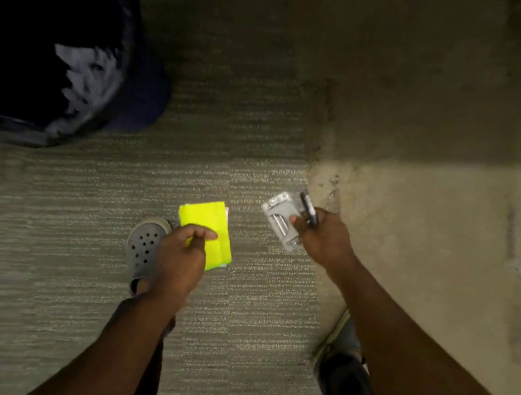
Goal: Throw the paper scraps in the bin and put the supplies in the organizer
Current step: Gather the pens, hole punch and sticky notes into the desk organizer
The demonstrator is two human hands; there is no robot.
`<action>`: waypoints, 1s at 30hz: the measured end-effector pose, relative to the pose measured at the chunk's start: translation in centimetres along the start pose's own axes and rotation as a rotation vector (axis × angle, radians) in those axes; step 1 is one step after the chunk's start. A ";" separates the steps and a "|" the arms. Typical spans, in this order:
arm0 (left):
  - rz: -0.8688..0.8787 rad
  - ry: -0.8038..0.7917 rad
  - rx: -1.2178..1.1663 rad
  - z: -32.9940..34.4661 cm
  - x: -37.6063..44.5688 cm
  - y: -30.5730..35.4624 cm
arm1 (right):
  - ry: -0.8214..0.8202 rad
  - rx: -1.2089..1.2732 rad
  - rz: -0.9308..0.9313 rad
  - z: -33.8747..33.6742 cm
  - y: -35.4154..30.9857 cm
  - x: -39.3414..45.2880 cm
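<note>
Yellow sticky notes (208, 228), a small neon pad with a paler edge showing along its far side, sit in the left hand (180, 258), just below the middle of the view. The fingers curl over the pad's near corner and the thumb lies on top, so the pad is pinched and juts toward 1 o'clock from the knuckles.

At 3 o'clock from the pad, well apart from it, the right hand (323, 239) grips two things together. One is a grey stapler (278, 216), held lengthwise so that its metal underside faces the camera and its nose points toward 11 o'clock. The other is a black marker (308, 207), clamped between the fingers beside the stapler, its tip rising toward 12 o'clock. Both forearms reach in from the bottom edge.

Beyond the left hand, at its 8 o'clock, a grey perforated clog (145, 243) stands on the carpet (35, 244), partly hidden by the wrist. A second shoe (344, 334) shows under the right forearm, mostly covered.

At 10 o'clock, far from both hands, a round bin (37, 36) lined with a dark bag fills the upper-left corner; something pale and crumpled lies inside it, too blurred to name. The carpet is grey-beige and ribbed, brightly lit near the hands and dim toward 12 o'clock.
</note>
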State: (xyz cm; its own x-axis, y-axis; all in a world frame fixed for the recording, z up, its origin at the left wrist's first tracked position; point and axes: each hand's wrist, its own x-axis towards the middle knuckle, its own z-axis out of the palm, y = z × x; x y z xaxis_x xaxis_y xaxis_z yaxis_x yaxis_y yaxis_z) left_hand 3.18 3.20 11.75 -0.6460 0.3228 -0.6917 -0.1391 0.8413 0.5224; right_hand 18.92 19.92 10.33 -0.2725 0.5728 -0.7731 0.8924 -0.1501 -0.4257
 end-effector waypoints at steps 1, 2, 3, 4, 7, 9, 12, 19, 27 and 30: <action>-0.008 -0.005 -0.010 -1.8 -1.2 1.5 | -0.008 0.101 0.030 -0.8 -1.6 -2.6; -0.007 -0.013 -0.024 -3.8 -2.7 2.9 | -0.010 0.195 0.042 -1.6 -3.6 -5.3; -0.002 -0.034 -0.039 -5.8 -4.4 4.4 | -0.016 0.243 0.038 -2.5 -5.7 -8.0; 0.013 -0.063 -0.049 -7.9 -6.0 6.0 | -0.018 0.266 0.022 -3.6 -8.0 -10.7; 0.030 -0.095 -0.103 -14.2 -11.0 10.5 | -0.052 0.222 -0.054 -6.1 -14.7 -18.9; 0.004 -0.109 -0.206 -18.5 -14.5 13.8 | -0.053 0.227 -0.095 -8.2 -18.9 -24.0; -0.027 -0.146 -0.332 -24.3 -18.8 18.3 | -0.012 0.256 -0.153 -11.6 -25.0 -30.4; 0.096 -0.356 -0.414 -35.0 -24.0 27.8 | 0.051 0.521 -0.173 -15.2 -37.1 -39.8; 0.202 -0.504 -0.583 -43.1 -24.7 34.2 | 0.040 0.536 -0.289 -16.7 -46.5 -44.3; 0.189 -0.556 -0.636 -45.1 -24.1 36.3 | -0.040 0.502 -0.328 -18.2 -49.0 -44.6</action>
State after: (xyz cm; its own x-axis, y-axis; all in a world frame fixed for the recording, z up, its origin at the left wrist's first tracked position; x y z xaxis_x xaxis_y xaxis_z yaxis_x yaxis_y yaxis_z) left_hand -20.11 6.43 69.86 -0.2631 0.7376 -0.6218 -0.5672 0.4031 0.7182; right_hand -6.14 16.38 74.26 -0.5269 0.6241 -0.5769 0.4828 -0.3389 -0.8075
